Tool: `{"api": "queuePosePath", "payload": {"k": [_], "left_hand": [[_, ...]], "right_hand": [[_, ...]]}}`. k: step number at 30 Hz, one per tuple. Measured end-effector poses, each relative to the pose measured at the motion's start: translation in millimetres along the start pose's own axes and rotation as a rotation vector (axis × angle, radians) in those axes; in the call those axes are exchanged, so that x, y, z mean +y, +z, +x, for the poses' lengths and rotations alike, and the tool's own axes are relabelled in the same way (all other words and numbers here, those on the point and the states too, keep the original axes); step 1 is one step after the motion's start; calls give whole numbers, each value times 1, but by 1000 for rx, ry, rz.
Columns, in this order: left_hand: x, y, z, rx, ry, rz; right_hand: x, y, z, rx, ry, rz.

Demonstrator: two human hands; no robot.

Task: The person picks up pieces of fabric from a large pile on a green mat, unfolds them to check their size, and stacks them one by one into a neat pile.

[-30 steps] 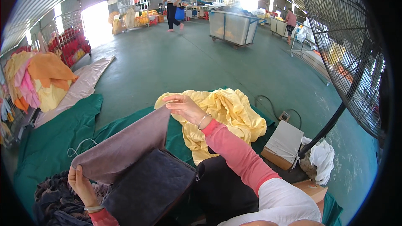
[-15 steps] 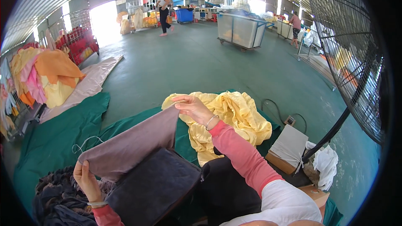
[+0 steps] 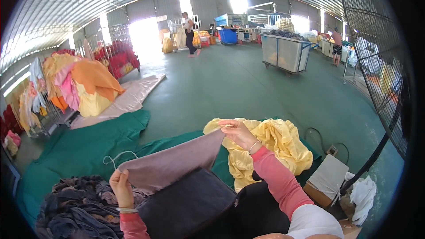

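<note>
A mauve-brown cloth (image 3: 177, 157) is stretched between my two hands, its upper edge slanting up to the right. At its left corner, my left hand (image 3: 121, 189) pinches it between thumb and fingers. The far right corner is gripped by my right hand (image 3: 239, 133), held above the yellow fabric. Below the cloth lies a flat, dark navy stack of cloth (image 3: 190, 203) close to my lap; the raised cloth hides its far left part. To the left of my left forearm is a crumpled heap of dark cloths (image 3: 84, 208). A thin white cord (image 3: 119, 156) loops beside the left corner.
Crumpled yellow fabric (image 3: 283, 141) rests on green sheeting (image 3: 97, 139). A cardboard box (image 3: 327, 179), white rags (image 3: 362, 199) and a large fan (image 3: 376, 53) stand at right. Orange and pink fabrics (image 3: 95, 82) are piled at left. Beyond are a wheeled bin (image 3: 283, 55) and two people.
The view has swung left and up, so the scene sits farther right and lower. Both hands keep hold of the cloth. The distant person has walked on.
</note>
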State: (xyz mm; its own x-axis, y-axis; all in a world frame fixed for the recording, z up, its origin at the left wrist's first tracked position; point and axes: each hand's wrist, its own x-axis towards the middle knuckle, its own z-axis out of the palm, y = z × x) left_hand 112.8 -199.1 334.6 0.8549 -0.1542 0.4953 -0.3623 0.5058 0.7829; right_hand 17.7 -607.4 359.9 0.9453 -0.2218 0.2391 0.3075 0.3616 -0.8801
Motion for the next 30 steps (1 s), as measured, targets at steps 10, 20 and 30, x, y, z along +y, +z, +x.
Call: {"api": "queuePosePath", "payload": {"k": [10, 20, 30], "left_hand": [[8, 8, -6, 47, -15, -4], [10, 11, -5, 42, -17, -28], [6, 10, -5, -3, -27, -19]], "right_hand": [[-1, 8, -7, -22, -5, 49], [1, 6, -6, -33, 12, 35], [-3, 3, -7, -11, 28, 9]]}}
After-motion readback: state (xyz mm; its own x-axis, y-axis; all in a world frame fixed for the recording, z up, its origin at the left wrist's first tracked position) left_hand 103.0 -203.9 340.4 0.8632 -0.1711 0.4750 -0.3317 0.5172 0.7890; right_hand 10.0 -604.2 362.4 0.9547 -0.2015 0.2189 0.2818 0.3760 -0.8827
